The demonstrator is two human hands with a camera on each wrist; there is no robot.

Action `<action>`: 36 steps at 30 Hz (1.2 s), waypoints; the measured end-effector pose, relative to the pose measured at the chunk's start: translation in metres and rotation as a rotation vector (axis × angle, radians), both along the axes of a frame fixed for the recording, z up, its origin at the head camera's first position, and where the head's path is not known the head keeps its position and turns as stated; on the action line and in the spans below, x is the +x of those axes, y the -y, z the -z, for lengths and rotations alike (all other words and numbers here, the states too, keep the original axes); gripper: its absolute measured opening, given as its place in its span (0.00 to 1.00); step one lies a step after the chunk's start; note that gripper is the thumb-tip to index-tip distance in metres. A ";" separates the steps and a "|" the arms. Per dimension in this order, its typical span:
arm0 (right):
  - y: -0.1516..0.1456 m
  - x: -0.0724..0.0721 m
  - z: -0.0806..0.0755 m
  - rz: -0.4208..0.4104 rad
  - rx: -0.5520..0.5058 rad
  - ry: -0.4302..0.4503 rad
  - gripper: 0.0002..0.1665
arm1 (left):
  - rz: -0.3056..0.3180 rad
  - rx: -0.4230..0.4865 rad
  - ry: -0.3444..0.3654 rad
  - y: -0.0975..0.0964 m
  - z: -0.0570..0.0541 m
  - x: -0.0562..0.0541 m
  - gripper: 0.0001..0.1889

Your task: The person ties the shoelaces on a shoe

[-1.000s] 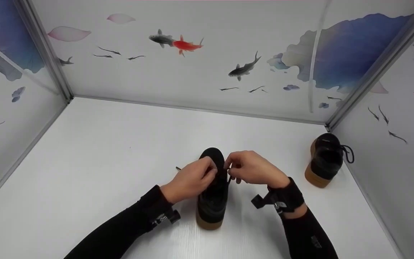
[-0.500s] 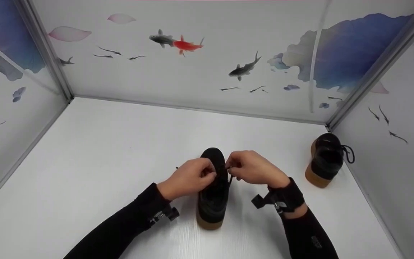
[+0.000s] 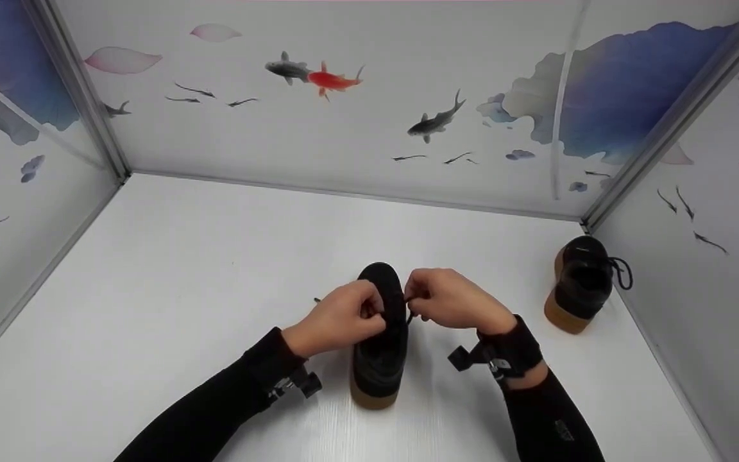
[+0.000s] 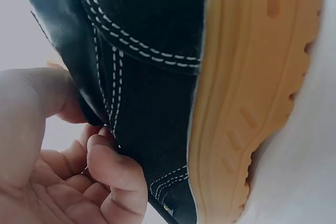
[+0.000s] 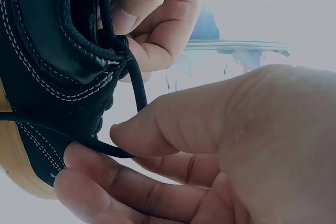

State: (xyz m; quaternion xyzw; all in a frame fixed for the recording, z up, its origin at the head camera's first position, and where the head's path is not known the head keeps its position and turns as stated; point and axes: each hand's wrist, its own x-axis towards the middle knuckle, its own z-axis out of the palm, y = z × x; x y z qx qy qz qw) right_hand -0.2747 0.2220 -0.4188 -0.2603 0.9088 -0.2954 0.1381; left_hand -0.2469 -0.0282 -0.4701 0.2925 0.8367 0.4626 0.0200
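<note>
A black shoe (image 3: 378, 369) with a tan sole stands toe away from me, between both hands. My left hand (image 3: 337, 319) is over its laced part from the left; in the right wrist view its thumb and curled finger pinch a black shoelace (image 5: 107, 11) by the tongue. From the right side, my right hand (image 3: 458, 300) pinches another stretch of lace between thumb and fingers, and a tail runs left across the shoe. White stitching and the tan sole (image 4: 226, 103) fill the left wrist view, where the left fingertips are partly hidden by the shoe.
A second black shoe (image 3: 580, 289) with a tan sole stands at the right, near the side panel; its lace loops out to the right. White panels (image 3: 356, 141) printed with fish and leaves enclose the white surface (image 3: 215, 269) on three sides.
My left hand has shifted slightly left and stays over the laces. My right hand has drawn its fingers closer together on the lace. Both shoes stay put.
</note>
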 end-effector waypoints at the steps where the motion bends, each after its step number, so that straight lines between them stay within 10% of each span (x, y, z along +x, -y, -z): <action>1: 0.000 0.000 0.000 0.002 0.000 -0.001 0.08 | -0.004 0.006 0.000 0.000 0.000 0.000 0.04; 15: 0.000 -0.001 -0.001 0.018 -0.029 -0.055 0.07 | -0.083 0.071 -0.016 -0.007 0.006 0.000 0.04; 36: 0.000 -0.002 0.001 0.036 -0.045 -0.126 0.15 | -0.010 0.128 0.068 -0.004 0.005 -0.001 0.07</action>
